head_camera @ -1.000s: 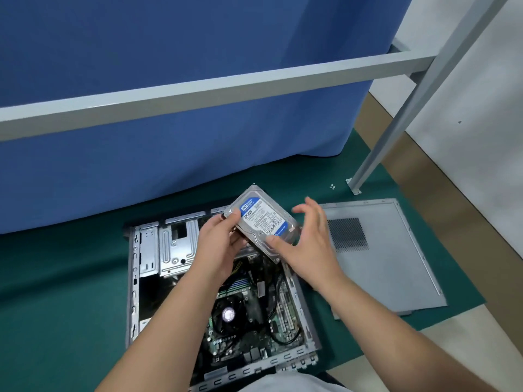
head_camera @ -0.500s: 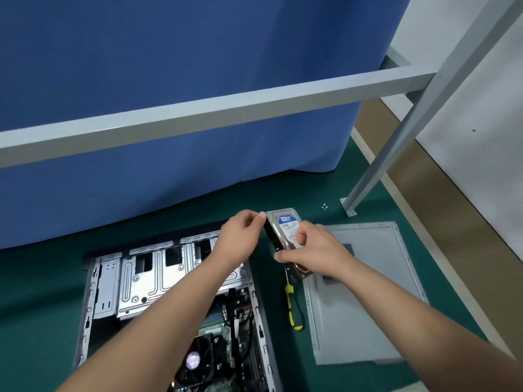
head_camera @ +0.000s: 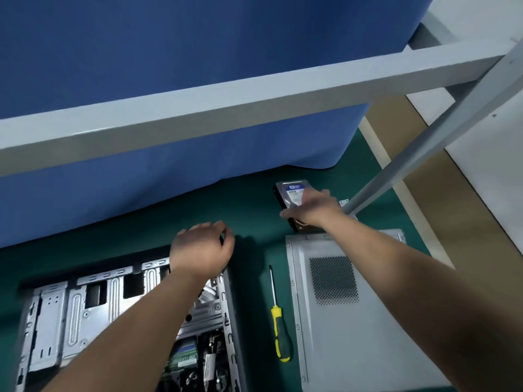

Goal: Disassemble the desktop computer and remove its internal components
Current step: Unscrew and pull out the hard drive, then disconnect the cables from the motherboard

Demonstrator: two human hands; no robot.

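- Carried away from the case since a moment ago: hard drive now at the far end of the green mat, just beyond the removed side panel.
- Right hand gripping that drive, thumb on the near edge, fingers over the top (lower half of the drive hidden under the hand).
- Left hand let go since half a second back, now hovering over the far corner of the open computer case, fingers loosely curled, holding nothing.
- Yellow-handled screwdriver flat on the mat between case and panel.
- Grey frame leg slanting down just beside the drive, foot close to the right hand.
- Grey crossbar and blue curtain across the back.
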